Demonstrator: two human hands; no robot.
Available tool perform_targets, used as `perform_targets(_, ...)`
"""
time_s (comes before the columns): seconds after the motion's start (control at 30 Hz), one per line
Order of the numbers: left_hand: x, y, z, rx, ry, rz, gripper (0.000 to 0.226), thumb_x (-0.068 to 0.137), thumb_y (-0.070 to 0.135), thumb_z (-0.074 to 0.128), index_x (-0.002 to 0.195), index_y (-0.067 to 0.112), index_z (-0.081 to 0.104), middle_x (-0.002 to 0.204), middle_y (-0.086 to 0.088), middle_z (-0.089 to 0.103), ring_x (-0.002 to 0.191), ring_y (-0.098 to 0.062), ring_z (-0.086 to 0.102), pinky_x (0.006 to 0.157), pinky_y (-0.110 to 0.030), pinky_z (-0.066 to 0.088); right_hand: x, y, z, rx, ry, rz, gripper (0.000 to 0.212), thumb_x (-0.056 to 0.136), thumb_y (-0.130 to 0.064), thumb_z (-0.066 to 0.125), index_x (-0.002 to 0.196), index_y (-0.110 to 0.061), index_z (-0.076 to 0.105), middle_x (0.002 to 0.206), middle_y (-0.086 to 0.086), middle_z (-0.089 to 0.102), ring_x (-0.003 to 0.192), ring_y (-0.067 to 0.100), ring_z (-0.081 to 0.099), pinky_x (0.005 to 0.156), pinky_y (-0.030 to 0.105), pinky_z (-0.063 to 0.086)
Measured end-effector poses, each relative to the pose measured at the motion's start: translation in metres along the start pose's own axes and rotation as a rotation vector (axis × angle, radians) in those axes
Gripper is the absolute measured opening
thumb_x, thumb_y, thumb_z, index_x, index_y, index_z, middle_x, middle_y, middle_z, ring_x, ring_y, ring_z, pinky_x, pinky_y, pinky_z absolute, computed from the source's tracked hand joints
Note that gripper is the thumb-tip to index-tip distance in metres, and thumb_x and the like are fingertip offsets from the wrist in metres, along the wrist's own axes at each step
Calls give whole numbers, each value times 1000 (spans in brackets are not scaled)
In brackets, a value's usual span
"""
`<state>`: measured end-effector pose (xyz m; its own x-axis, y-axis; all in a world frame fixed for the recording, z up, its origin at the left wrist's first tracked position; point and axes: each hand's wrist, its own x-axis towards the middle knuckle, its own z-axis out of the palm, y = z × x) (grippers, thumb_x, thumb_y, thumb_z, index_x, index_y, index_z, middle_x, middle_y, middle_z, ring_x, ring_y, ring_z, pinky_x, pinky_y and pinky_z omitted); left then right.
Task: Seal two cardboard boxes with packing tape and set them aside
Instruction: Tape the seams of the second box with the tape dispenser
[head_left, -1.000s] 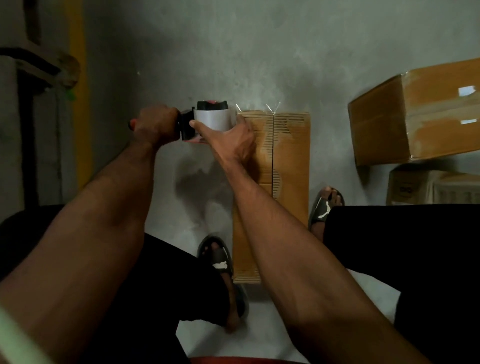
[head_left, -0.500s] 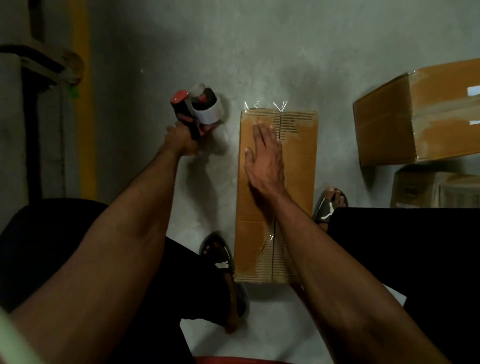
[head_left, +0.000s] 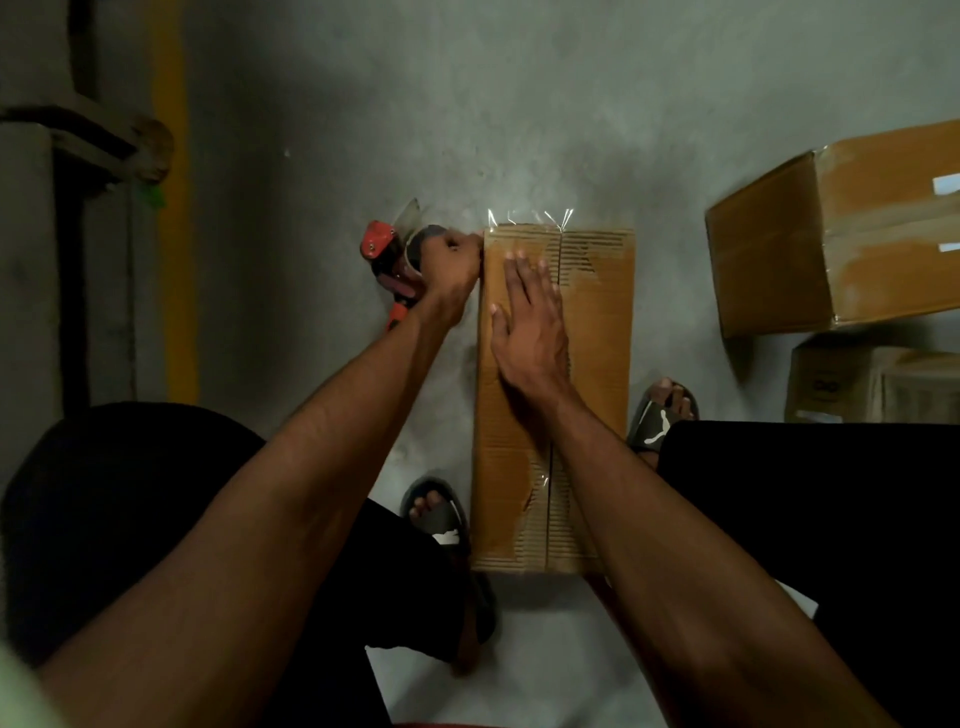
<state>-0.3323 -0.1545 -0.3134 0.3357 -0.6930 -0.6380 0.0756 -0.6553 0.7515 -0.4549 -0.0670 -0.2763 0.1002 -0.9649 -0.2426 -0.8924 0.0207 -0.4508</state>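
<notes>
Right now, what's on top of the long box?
The right hand lies flat on the long box, over clear tape along its seam. The seam beneath the palm is hidden.

I see a grey concrete floor (head_left: 519, 104) filling most of my feed. A yellow painted stripe (head_left: 176, 234) runs up it near the left edge. Left of the stripe stands a dark upright post (head_left: 72, 312) with a rusty crosspiece (head_left: 93, 135) fixed to it, and a small green scrap (head_left: 153, 196) sits just beside the stripe. Two black sandals with white logos rest on the floor, one (head_left: 441, 514) low at centre and the other (head_left: 657, 421) further right. A white sheet (head_left: 797, 605) lies near the lower right.
</notes>
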Motion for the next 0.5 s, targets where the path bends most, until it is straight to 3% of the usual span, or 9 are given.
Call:
perform_targets(0.07, -7, 3, 4, -68, 42, -23, 27, 81, 32, 68, 77, 5, 68, 82, -16, 75, 84, -36, 74, 79, -51, 63, -1, 2, 1, 3, -4, -6, 63, 107, -35, 35, 163, -19, 11, 171, -1, 5, 157, 18, -4, 128, 38, 0)
perform_targets(0.2, -14, 14, 14, -59, 115, 6, 21, 88, 25, 73, 73, 18, 60, 76, -2, 67, 78, -21, 67, 80, -40, 60, -1, 2, 0, -4, -1, -15, 63, 106, -36, 36, 163, -19, 13, 171, 0, 8, 157, 19, -1, 127, 39, 2)
perform_targets(0.3, -8, 21, 18, -51, 139, -55, 16, 78, 23, 71, 75, 20, 55, 76, -1, 63, 73, -20, 59, 67, -40, 56, 3, -3, -6, -13, 1, 4, 64, 103, -37, 41, 161, -17, 22, 169, 3, 18, 157, 23, 6, 127, 41, 7)
perform_targets(0.37, -1, 27, 20, -42, 119, -135, 14, 74, 24, 66, 79, 17, 56, 78, -4, 61, 70, -22, 56, 55, -31, 47, 7, -7, -10, -11, 7, 12, 61, 103, -37, 43, 158, -15, 31, 166, 6, 27, 156, 26, 11, 127, 46, 12)
perform_targets(0.5, 9, 35, 25, 30, 94, -265, 17, 81, 22, 63, 86, 5, 62, 81, -6, 67, 72, -21, 68, 68, -35, 62, 25, -10, -15, -58, 36, -15, 54, 102, -40, 43, 148, -12, 43, 157, 12, 39, 154, 30, 18, 124, 52, 20)
